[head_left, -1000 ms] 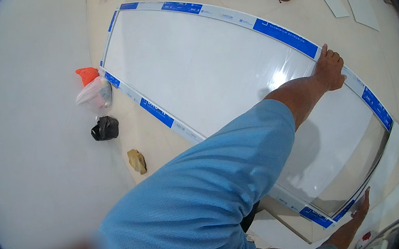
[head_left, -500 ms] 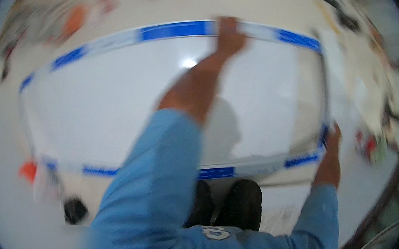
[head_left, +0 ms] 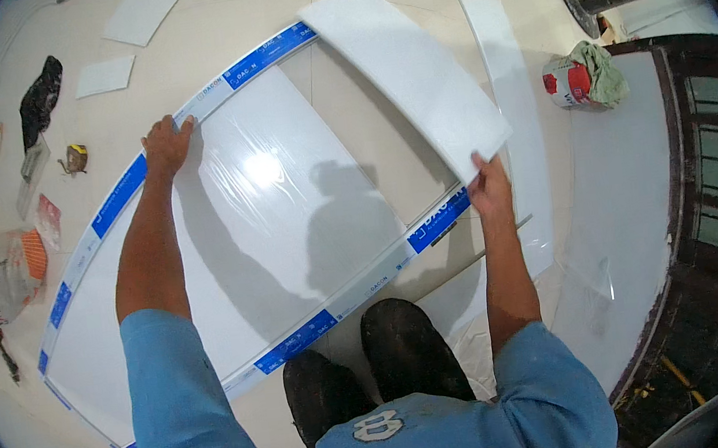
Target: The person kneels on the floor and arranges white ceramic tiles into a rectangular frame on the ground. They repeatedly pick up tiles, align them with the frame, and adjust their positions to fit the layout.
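Note:
A large flat frame (head_left: 119, 196), its rails covered in blue and white film, lies slantwise before my knees. Most of it is filled by a white sheet (head_left: 336, 218) under shiny clear film; bare floor tiles show through at its right end. My left hand (head_left: 166, 146) grips the far rail, its thumb on the inner side. A white board strip (head_left: 413, 76) lies across the frame's right end, covering that end rail. My right hand (head_left: 489, 187) holds the strip's near corner, close to the near rail. The fingers under the strip are hidden.
Another white strip (head_left: 501, 75) lies to the right, near a bucket (head_left: 566, 81) with a green cloth. White offcuts (head_left: 142, 17), a tape measure (head_left: 74, 159) and a plastic bag (head_left: 2, 278) are scattered on the left. A dark door (head_left: 706, 158) stands at far right.
The view has turned and the frame now lies slanted. My left hand has slid leftward along the far rail. My right hand now holds the white board strip over the frame's right end.

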{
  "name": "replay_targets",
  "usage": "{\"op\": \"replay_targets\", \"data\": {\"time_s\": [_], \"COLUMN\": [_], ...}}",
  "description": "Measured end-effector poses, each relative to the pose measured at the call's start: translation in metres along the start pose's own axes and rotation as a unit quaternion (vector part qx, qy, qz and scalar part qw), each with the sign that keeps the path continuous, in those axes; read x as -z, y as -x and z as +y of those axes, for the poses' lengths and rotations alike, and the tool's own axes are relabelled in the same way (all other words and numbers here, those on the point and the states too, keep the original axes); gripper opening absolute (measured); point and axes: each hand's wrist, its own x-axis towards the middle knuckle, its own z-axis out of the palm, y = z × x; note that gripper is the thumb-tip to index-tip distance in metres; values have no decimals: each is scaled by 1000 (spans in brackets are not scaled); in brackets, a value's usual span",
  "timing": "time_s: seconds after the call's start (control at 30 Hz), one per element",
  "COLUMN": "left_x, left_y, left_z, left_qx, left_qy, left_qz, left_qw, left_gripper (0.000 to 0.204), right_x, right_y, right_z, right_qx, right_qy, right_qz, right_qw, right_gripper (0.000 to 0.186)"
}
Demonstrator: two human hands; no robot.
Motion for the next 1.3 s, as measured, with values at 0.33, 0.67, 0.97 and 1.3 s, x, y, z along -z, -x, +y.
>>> {"op": "replay_targets", "data": {"time_s": [0.33,0.67,0.97,1.3], "left_x": [-19,-10,-8,0], "left_y": [5,19,17,19], "left_z": [12,27,30,5], "left_qx": [73,102,109,15], "left_qy": [-15,-13,-15,123], "left_qz": [-16,-30,-38,101], "left_qw": [997,994,993,987], "left_gripper": [105,115,115,65], "right_x": [32,15,16,49], "right_y": [116,103,111,158], "right_z": [89,111,119,125], "right_qx": [-95,-156,-131,-185], "right_qy": [-111,-77,-136,-107], "right_qz": [-12,71,19,-43], "right_qw": [989,982,982,976], "right_gripper": [49,49,49,50]}}
